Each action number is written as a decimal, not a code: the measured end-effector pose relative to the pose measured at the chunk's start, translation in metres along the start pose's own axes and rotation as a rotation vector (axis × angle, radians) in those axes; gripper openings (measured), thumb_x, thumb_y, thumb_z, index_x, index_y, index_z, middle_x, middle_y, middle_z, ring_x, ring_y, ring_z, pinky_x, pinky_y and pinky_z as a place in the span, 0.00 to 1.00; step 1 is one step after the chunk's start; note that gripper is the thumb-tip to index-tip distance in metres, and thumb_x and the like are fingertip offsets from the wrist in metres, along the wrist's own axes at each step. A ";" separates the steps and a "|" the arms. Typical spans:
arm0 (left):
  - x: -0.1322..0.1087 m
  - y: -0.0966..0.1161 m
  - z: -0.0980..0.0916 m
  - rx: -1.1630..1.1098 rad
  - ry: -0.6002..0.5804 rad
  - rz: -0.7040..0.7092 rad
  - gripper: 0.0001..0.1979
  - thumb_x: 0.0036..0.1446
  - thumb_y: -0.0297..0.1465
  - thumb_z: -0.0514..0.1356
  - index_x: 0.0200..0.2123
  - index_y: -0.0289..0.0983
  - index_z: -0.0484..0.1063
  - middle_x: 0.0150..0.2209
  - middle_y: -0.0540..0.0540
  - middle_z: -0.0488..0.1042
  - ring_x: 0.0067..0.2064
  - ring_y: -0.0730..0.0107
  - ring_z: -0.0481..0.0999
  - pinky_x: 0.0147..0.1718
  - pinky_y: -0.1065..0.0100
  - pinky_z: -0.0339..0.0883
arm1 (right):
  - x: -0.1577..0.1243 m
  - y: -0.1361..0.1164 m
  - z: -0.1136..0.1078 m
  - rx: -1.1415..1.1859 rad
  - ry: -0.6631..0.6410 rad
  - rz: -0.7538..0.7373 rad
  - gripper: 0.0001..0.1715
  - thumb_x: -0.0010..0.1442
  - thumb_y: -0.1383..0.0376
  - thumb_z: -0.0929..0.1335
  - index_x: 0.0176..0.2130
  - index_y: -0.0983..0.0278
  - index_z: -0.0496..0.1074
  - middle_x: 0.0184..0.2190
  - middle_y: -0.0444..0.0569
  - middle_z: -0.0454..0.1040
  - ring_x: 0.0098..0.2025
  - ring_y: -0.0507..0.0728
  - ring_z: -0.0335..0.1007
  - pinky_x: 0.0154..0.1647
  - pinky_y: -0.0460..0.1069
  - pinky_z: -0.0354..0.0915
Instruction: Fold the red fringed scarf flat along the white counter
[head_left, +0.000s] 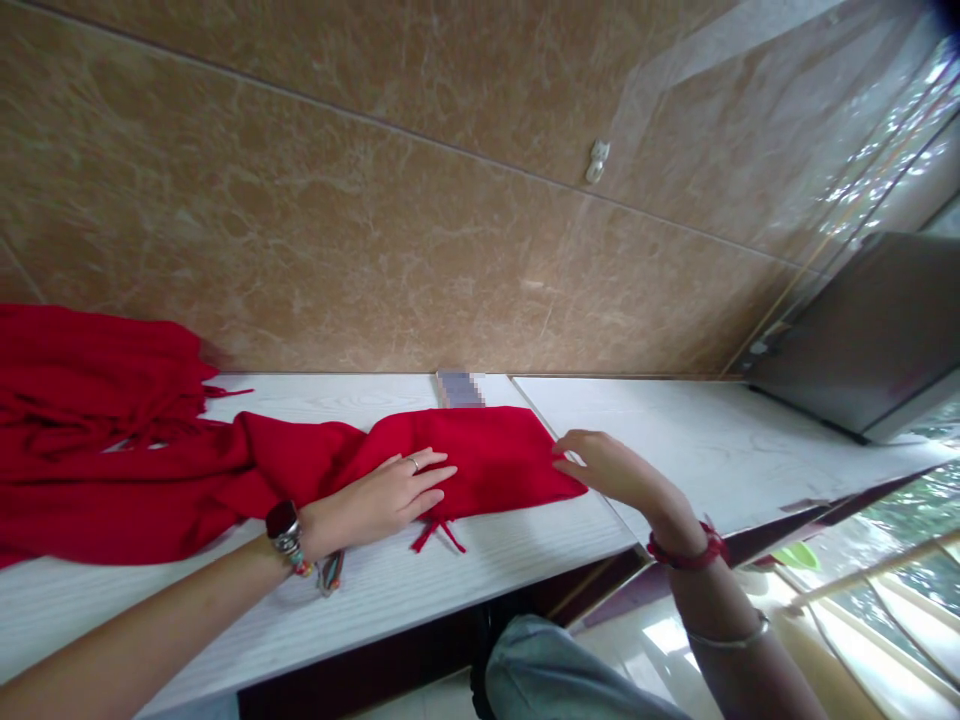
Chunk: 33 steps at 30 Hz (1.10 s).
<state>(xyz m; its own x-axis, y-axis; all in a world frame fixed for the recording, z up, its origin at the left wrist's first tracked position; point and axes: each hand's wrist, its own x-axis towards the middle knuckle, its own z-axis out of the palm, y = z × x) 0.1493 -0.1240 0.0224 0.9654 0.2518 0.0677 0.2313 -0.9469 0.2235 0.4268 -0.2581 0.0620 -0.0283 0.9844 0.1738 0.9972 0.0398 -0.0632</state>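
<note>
A long red scarf (pixel 480 455) with fringed ends lies across the white countertop, its right part folded into a flat band. On this folded part my left hand (pixel 397 495) rests palm down, fingers spread; a ring and a wristwatch are on it. At the scarf's right edge is my right hand (pixel 611 465), thumb and fingers curved and apart, the fingertips at the cloth's border. Whether those fingertips pinch any cloth is hard to make out. Toward the left the scarf is loose and rumpled, and a bunched red heap (pixel 97 375) lies behind it.
Behind the scarf, a small flat box (pixel 460 389) lies against the brown tiled wall (pixel 337 250). A dark grey appliance (pixel 862 330) stands at the counter's right end. The white counter (pixel 675 430) has a seam right of the scarf. A white hook (pixel 598 160) is on the wall.
</note>
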 end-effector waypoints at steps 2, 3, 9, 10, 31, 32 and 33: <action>-0.001 -0.002 0.007 0.031 -0.037 -0.056 0.23 0.62 0.43 0.40 0.59 0.47 0.49 0.63 0.45 0.46 0.63 0.57 0.43 0.56 0.53 0.44 | 0.021 -0.022 0.009 0.047 0.155 -0.035 0.18 0.60 0.63 0.60 0.46 0.66 0.69 0.44 0.55 0.72 0.47 0.58 0.66 0.49 0.54 0.61; -0.001 -0.002 0.009 0.040 -0.067 -0.069 0.25 0.61 0.45 0.41 0.60 0.48 0.48 0.63 0.44 0.44 0.63 0.53 0.40 0.56 0.50 0.42 | 0.032 -0.033 0.016 0.066 0.171 -0.077 0.21 0.61 0.61 0.59 0.51 0.66 0.65 0.50 0.56 0.67 0.52 0.59 0.61 0.52 0.55 0.59; -0.008 0.004 0.006 0.008 -0.165 -0.096 0.27 0.58 0.50 0.42 0.59 0.53 0.45 0.64 0.43 0.35 0.62 0.45 0.35 0.54 0.43 0.40 | 0.072 -0.063 0.068 0.022 -0.137 -0.311 0.28 0.64 0.56 0.53 0.61 0.57 0.48 0.62 0.49 0.48 0.63 0.62 0.38 0.55 0.67 0.48; -0.008 0.005 0.005 0.005 -0.173 -0.096 0.27 0.57 0.50 0.42 0.59 0.54 0.45 0.64 0.43 0.34 0.62 0.45 0.35 0.54 0.43 0.39 | 0.073 -0.059 0.073 0.011 -0.144 -0.312 0.27 0.64 0.56 0.52 0.61 0.57 0.47 0.62 0.49 0.47 0.63 0.62 0.38 0.55 0.67 0.47; -0.016 0.006 -0.007 -0.094 -0.239 -0.066 0.26 0.58 0.48 0.45 0.59 0.52 0.48 0.64 0.41 0.35 0.62 0.45 0.35 0.54 0.43 0.41 | 0.090 -0.075 0.078 0.077 -0.076 -0.233 0.29 0.64 0.56 0.51 0.62 0.61 0.44 0.63 0.51 0.43 0.64 0.58 0.33 0.59 0.63 0.42; -0.016 0.004 -0.010 -0.105 -0.246 -0.072 0.26 0.59 0.47 0.43 0.59 0.50 0.48 0.63 0.40 0.36 0.62 0.47 0.36 0.54 0.44 0.42 | 0.088 -0.070 0.079 0.085 -0.074 -0.202 0.29 0.64 0.56 0.51 0.62 0.61 0.44 0.63 0.52 0.42 0.64 0.58 0.33 0.59 0.63 0.42; -0.016 0.002 -0.013 -0.120 -0.255 -0.078 0.26 0.60 0.46 0.42 0.60 0.48 0.47 0.63 0.40 0.38 0.62 0.50 0.38 0.55 0.47 0.44 | 0.085 -0.063 0.080 0.090 -0.069 -0.172 0.29 0.64 0.56 0.50 0.62 0.61 0.44 0.63 0.52 0.42 0.64 0.58 0.33 0.59 0.63 0.41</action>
<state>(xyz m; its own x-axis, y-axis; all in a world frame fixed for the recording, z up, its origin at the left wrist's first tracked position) 0.1330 -0.1270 0.0343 0.9478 0.2503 -0.1975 0.3050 -0.8922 0.3330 0.3564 -0.1631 0.0021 -0.2059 0.9710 0.1218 0.9671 0.2209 -0.1265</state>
